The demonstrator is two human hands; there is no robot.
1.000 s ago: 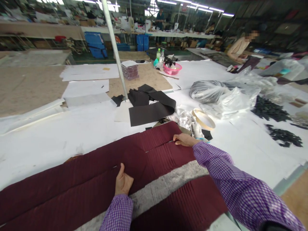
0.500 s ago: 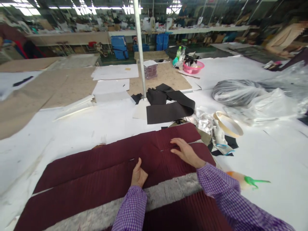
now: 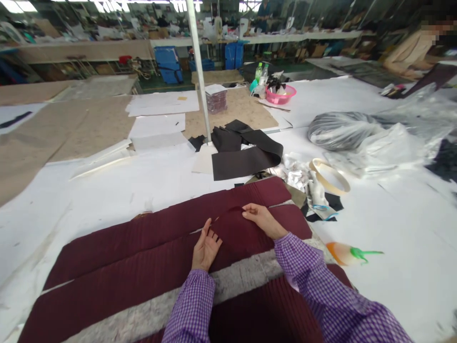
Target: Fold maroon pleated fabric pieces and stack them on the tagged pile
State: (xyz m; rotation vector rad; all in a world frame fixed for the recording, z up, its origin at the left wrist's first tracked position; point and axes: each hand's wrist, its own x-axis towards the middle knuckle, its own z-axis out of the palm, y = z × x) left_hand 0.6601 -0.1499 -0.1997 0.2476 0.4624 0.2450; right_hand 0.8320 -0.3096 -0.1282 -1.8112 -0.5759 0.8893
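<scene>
Rows of overlapping maroon fabric pieces (image 3: 117,274) lie on a grey speckled board (image 3: 143,312) in front of me. My right hand (image 3: 262,220) pinches the far edge of one maroon piece (image 3: 230,231) between thumb and fingers, and that edge bulges up a little. At the left of the same piece is my left hand (image 3: 206,248), its palm turned partly up and its fingers apart. The left fingertips are close to the fabric; whether they touch it I cannot tell. A second maroon row (image 3: 171,214) lies just beyond both hands.
Beyond the board are a black strip (image 3: 243,162), a metal pole (image 3: 198,71), crumpled white scraps (image 3: 298,174) and a tape ring (image 3: 329,176). An orange-and-white bottle with a green nozzle (image 3: 344,253) lies at right. Plastic-wrapped bundles (image 3: 342,131) and a pink basin (image 3: 282,95) stand farther back.
My right hand has closed on the edge of a maroon piece, which now rises slightly. The left hand has turned its palm up with its fingers showing. The whole view has shifted a little.
</scene>
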